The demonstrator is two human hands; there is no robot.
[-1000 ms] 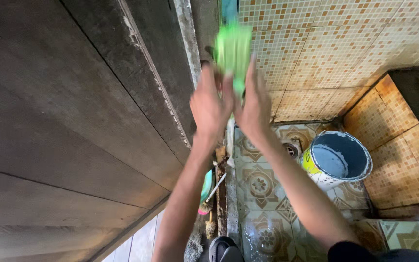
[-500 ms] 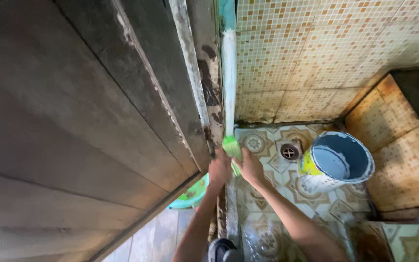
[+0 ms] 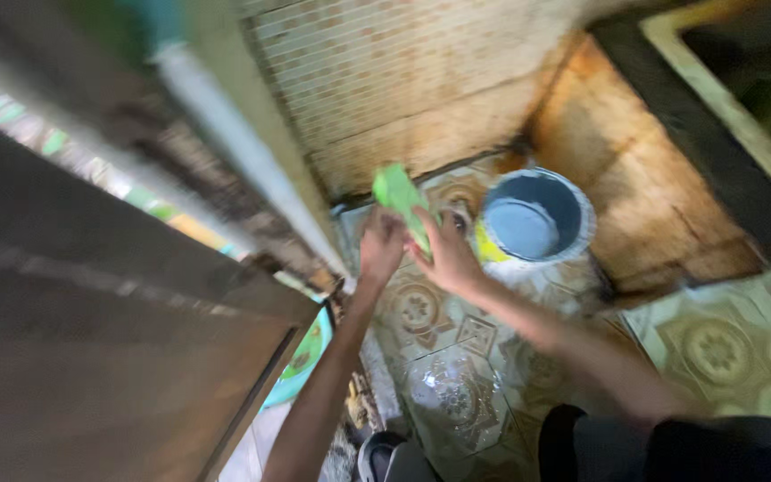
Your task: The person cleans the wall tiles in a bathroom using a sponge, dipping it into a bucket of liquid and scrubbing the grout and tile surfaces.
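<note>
blurred view down onto a patterned tile floor (image 3: 457, 393) with mosaic wall tiles behind. centre frame: green cloth (image 3: 401, 198) pinched between both hands, sticking up above the fingertips. left hand (image 3: 380, 251) closed on its lower left edge, right hand (image 3: 446, 257) gripping its right side. blue bucket (image 3: 535, 219) just right of them; pale pipe (image 3: 243, 152) runs upper left.

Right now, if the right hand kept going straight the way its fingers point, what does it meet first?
The right hand points up-left, gripping the green cloth. Past the cloth, it would likely meet the mosaic-tiled wall; blur makes depth uncertain.
</note>
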